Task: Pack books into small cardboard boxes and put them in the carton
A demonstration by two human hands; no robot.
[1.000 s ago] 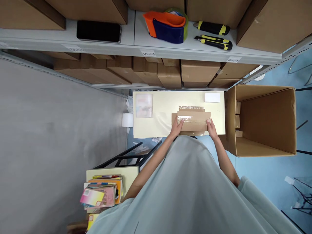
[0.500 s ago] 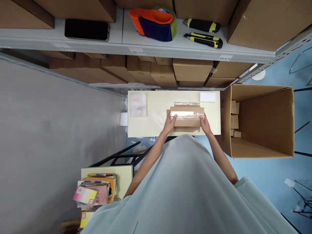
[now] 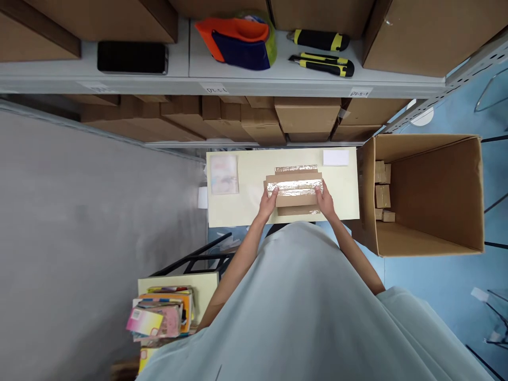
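Note:
Between my two hands is a flat cardboard box with shiny clear tape along its top. My left hand grips its left end, thumb on top. At the right end, my right hand holds it the same way. Other taped cardboard shows beyond and in front of the box, apparently lying under it; how the pieces join is hidden. They are over a pale yellow table. A clear plastic packet lies at the table's left, and a white stack of paper lies near the back right.
A large open carton holding several small boxes stands right of the table. Above the back edge, a shelf carries a phone, a tape dispenser and utility knives. Magazines are piled at lower left.
The view has shifted a little. Both hands and the box sit slightly further left over the table, with the same two-ended grip.

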